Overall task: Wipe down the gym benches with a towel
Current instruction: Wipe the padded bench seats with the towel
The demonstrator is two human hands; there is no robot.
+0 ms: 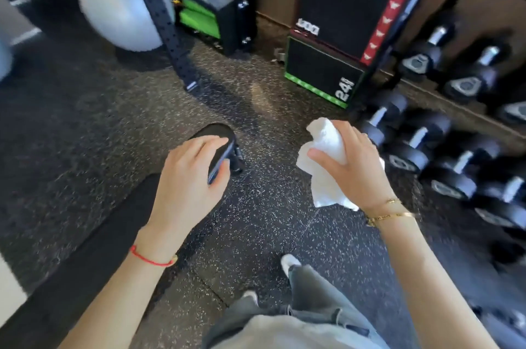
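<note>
The right hand (351,162) is clenched around a crumpled white towel (324,160), thumb pressed across the front of it, and loose folds spill out above and below the fist. The towel hangs in the air over the speckled rubber floor (264,212), touching nothing else. The left hand (189,178) grasps the far end of the black bench (94,237): fingers lie over the top of the rounded end pad and the thumb hooks under its right edge, beside the dark bracket beneath. The bench pad runs back from that end toward the lower left corner of view.

Just right of the towel hand, a dumbbell rack (455,155) holds rows of black hex dumbbells with silver handles, on at least two tiers. Beyond, stacked black plyo boxes (338,32) with red and green trim stand against the wall. At the far left, a storage rack (210,4) holds a rolled grey mat and green items, with a pale exercise ball (113,4) next to it.
</note>
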